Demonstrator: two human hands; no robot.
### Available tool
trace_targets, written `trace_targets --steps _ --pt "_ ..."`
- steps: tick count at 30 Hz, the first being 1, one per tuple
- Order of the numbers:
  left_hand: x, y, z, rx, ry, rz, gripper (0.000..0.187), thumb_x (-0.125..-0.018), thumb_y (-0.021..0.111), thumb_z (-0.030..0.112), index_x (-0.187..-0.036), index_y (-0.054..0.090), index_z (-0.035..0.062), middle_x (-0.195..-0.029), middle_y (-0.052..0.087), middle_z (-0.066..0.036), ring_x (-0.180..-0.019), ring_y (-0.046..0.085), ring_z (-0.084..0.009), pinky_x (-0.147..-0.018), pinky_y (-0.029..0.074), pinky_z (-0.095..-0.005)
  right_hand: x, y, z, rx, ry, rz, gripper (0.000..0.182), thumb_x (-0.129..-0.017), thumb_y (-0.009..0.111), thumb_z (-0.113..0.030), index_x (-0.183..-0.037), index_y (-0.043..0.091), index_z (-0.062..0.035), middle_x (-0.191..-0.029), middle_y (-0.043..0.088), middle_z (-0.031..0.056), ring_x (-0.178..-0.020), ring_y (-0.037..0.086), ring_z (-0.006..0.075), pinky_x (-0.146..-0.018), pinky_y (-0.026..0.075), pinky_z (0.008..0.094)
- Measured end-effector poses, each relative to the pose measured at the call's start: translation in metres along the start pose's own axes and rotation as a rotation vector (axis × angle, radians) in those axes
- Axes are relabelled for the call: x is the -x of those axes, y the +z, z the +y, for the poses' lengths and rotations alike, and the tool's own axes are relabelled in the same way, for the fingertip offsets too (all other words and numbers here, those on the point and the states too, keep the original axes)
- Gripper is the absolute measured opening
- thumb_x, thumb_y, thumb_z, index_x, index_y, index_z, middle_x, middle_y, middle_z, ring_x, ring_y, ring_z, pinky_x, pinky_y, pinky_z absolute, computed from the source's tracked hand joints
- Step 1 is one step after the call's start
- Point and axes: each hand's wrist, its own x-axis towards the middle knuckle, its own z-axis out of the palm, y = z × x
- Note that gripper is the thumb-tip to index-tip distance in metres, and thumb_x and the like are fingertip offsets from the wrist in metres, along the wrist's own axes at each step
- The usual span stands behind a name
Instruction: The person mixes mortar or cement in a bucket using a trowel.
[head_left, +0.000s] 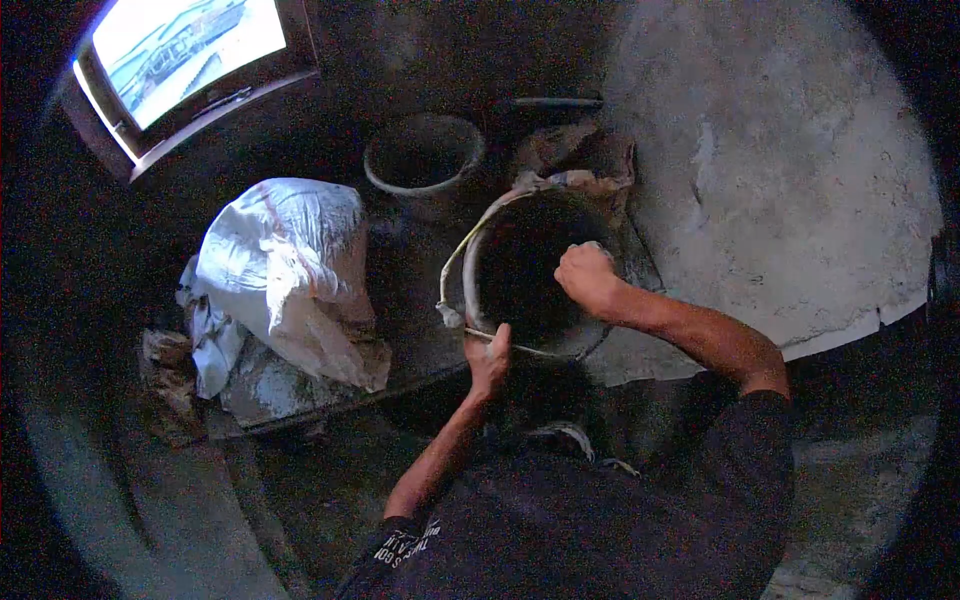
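Observation:
A large round vessel with a dark interior stands before me, its pale rim [472,275] showing at the left side. A light cord or strip [462,246] curves round the outside of the rim and ends in a pale knot. At the near left edge my left hand [489,362] is wrapped round the rim, thumb up. My right hand [588,275] is closed in a fist over the right part of the opening; whatever it holds, if anything, is hidden.
A white sack [290,260] lies on the dark raised surface to the left. Behind stands another round vessel [375,172]. Crumpled brown material [570,150] sits beyond the near vessel. A pale wall [770,170] rises at the right, and a bright window [190,50] is at upper left.

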Motion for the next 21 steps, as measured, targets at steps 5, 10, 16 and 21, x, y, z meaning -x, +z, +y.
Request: trace_targets --steps 5,10,16,21 --pt "0.0 0.003 0.004 0.098 -0.047 0.027 0.025 -0.064 0.05 0.011 -0.083 0.039 -0.0006 -0.057 0.038 0.001 -0.049 0.036 -0.0093 -0.044 0.032 -0.0248 0.008 0.006 -0.004 -0.129 -0.083 -0.03 0.01 -0.058 0.051 -0.015 -0.059 0.057 -0.0069 -0.059 0.054 0.0081 -0.06 0.055 0.022 -0.05 0.043 0.0322" --pt "-0.009 -0.003 -0.011 0.135 -0.025 0.029 0.024 -0.063 0.051 0.011 -0.082 0.041 -0.0012 -0.064 0.042 -0.003 -0.055 0.039 -0.0114 -0.049 0.034 -0.0252 0.022 0.0 0.002 -0.382 -0.049 -0.064 0.011 -0.059 0.052 -0.015 -0.06 0.055 -0.0039 -0.062 0.054 0.0117 -0.063 0.054 0.0246 -0.055 0.043 0.035" --pt "-0.014 -0.005 -0.022 0.081 -0.167 0.003 0.024 -0.062 0.049 0.011 -0.081 0.04 -0.0005 -0.065 0.042 -0.003 -0.056 0.039 -0.0116 -0.05 0.035 -0.0259 0.017 0.005 0.008 -0.601 -0.097 -0.168 0.026 -0.059 0.058 -0.019 -0.084 0.054 -0.0117 -0.068 0.054 0.0114 -0.068 0.052 0.0269 -0.06 0.041 0.0369" --pt "-0.014 -0.008 -0.001 0.098 -0.034 0.005 0.021 -0.062 0.048 0.01 -0.079 0.038 0.0006 -0.063 0.039 -0.002 -0.054 0.037 -0.0108 -0.048 0.033 -0.0254 0.01 0.012 0.014 -0.469 -0.11 -0.104 0.02 -0.056 0.059 -0.02 -0.072 0.054 -0.0089 -0.067 0.054 0.0118 -0.068 0.053 0.0267 -0.058 0.041 0.0373"
